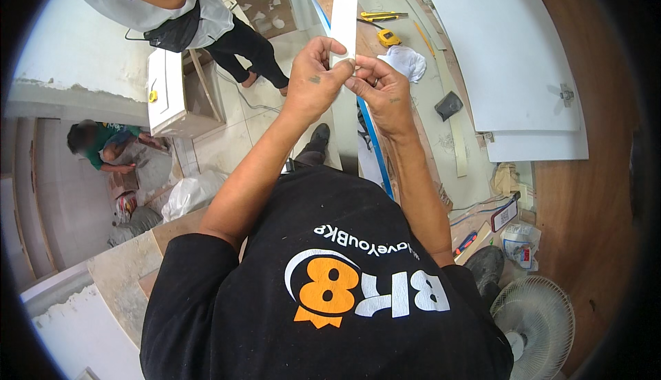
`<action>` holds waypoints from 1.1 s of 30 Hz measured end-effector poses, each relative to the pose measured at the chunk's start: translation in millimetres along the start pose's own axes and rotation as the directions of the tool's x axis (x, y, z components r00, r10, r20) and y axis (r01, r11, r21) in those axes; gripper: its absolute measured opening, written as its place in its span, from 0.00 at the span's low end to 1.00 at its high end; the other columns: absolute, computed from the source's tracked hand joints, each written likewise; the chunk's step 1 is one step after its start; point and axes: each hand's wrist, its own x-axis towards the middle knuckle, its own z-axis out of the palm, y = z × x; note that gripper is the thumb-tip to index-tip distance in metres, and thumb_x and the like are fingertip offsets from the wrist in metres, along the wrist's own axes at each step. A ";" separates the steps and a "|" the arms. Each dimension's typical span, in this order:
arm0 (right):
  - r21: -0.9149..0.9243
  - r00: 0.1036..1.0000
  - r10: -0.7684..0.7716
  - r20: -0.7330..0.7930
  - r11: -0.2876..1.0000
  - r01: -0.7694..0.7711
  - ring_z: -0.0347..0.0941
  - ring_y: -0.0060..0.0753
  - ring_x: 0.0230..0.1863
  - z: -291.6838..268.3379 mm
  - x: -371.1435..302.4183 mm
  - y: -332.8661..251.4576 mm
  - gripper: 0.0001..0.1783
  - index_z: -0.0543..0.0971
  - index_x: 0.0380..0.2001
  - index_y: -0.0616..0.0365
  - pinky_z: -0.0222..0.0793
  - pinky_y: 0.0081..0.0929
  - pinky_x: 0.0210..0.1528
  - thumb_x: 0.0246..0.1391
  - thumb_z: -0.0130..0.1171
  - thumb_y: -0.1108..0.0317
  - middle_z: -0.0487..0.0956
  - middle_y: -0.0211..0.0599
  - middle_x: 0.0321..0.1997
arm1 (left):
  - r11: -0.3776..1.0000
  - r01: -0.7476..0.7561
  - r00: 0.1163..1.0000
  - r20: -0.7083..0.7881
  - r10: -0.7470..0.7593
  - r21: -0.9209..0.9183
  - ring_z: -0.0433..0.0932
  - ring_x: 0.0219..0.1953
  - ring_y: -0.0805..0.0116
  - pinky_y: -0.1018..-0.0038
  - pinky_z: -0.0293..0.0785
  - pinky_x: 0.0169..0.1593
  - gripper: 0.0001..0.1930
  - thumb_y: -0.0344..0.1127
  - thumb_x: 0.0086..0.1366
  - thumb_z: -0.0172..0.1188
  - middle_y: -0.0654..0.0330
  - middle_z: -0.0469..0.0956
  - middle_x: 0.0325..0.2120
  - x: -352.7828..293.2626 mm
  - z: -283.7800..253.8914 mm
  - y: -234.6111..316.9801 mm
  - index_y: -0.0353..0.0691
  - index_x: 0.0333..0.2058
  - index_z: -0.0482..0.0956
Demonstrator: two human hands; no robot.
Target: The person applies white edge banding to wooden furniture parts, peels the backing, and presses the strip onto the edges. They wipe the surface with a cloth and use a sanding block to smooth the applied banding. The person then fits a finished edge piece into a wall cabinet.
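Observation:
A long, flat white strip (346, 8) runs away from me toward the top of the view. My left hand (317, 80) is closed around its near part, thumb on top. Beside it my right hand (383, 94) pinches the strip's right edge, its fingertips nearly touching my left thumb. Whatever lies directly beneath the fingertips is hidden. Below my hands a board edge with a blue band (375, 147) runs past my right forearm.
On the work surface at right lie a yellow utility knife (383, 16), a tape measure (389, 37), and a white cloth (405, 63). A large white panel (502, 49) stands beyond. A fan (533, 325) is at lower right. One person (155, 8) stands upper left; another (110, 142) crouches at left.

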 end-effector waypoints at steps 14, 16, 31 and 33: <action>-0.109 1.000 0.004 0.007 0.994 -0.003 0.78 0.18 0.40 -9.5 3.2 5.8 0.22 0.83 0.56 0.64 0.75 0.21 0.46 0.58 0.72 0.73 0.84 0.31 0.41 | 0.989 0.108 0.991 0.086 -0.100 -0.100 0.70 0.27 0.83 0.82 0.64 0.29 0.10 0.25 0.65 0.67 0.68 0.75 0.28 6.7 -4.3 -3.0 0.36 0.43 0.76; -0.068 0.999 0.044 0.018 0.997 -0.043 0.80 0.20 0.43 -10.0 3.8 3.2 0.21 0.82 0.57 0.65 0.77 0.21 0.45 0.62 0.70 0.72 0.85 0.35 0.44 | 0.974 0.124 0.992 0.041 -0.119 -0.191 0.72 0.28 0.81 0.81 0.67 0.30 0.10 0.24 0.66 0.67 0.67 0.76 0.29 7.1 -0.7 -6.3 0.36 0.43 0.75; -0.205 0.993 0.117 0.000 0.972 -0.115 0.77 0.13 0.36 -9.8 -20.1 12.5 0.11 0.83 0.46 0.64 0.73 0.17 0.38 0.67 0.66 0.67 0.85 0.26 0.36 | 0.923 0.004 0.983 -0.170 -0.075 -0.385 0.79 0.35 0.74 0.77 0.78 0.40 0.09 0.20 0.68 0.65 0.61 0.80 0.35 24.4 -0.2 -31.2 0.36 0.43 0.75; -0.227 0.987 0.160 -0.019 0.961 -0.160 0.77 0.12 0.36 -13.8 -18.6 14.6 0.10 0.83 0.44 0.64 0.72 0.16 0.37 0.67 0.67 0.67 0.84 0.25 0.34 | 0.927 -0.042 0.979 -0.201 -0.037 -0.374 0.74 0.30 0.80 0.81 0.70 0.36 0.09 0.20 0.66 0.66 0.66 0.77 0.31 22.9 4.0 -31.3 0.35 0.42 0.76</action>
